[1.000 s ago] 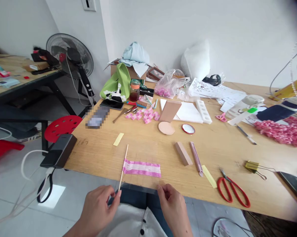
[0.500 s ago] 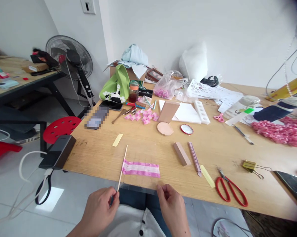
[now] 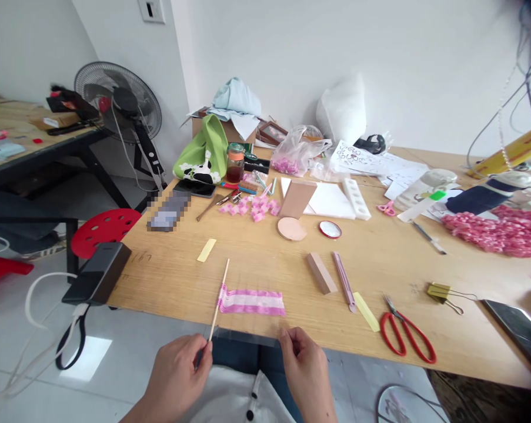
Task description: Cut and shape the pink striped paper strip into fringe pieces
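In left hand (image 3: 177, 379), bamboo skewer (image 3: 219, 296)

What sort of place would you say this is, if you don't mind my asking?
Probably a small handicraft workroom: the long wooden worktable holds red-handled scissors, a heap of pink crimped strips, and a pink-and-white strip of material beside a thin wooden stick.

Wooden table (image 3: 168, 282), red scissors (image 3: 413, 339), pink striped strip (image 3: 250, 302), binder clip (image 3: 438, 291)
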The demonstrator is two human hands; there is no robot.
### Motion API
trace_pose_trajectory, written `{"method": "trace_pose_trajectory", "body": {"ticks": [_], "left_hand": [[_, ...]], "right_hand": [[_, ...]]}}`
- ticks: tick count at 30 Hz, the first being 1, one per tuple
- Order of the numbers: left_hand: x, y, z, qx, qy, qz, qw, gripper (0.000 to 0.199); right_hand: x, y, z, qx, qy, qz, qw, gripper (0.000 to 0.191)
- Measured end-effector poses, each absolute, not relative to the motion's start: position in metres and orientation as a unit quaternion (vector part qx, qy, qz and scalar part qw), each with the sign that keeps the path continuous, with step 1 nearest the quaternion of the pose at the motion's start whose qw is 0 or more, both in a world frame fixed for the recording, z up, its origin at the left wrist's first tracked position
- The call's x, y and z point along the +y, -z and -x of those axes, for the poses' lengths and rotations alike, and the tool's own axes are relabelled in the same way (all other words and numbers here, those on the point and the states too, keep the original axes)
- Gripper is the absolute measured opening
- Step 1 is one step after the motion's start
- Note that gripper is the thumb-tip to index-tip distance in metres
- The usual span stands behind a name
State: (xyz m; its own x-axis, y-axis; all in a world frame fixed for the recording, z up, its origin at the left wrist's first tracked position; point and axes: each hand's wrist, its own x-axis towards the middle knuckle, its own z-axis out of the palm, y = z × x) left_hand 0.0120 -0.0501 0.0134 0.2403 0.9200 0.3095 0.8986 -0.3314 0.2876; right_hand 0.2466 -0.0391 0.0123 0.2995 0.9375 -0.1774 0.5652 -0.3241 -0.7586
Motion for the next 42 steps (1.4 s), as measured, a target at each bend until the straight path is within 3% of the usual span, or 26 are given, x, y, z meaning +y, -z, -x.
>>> {"method": "trace_pose_trajectory", "body": {"ticks": [42], "left_hand": [[-0.048,-0.020,-0.026,0.553,-0.289,-0.780,0.036,0.035]], "right_hand": [[-0.044,-0.009,-0.251,-0.484,-0.300,0.742,0.354,0.047]]}}
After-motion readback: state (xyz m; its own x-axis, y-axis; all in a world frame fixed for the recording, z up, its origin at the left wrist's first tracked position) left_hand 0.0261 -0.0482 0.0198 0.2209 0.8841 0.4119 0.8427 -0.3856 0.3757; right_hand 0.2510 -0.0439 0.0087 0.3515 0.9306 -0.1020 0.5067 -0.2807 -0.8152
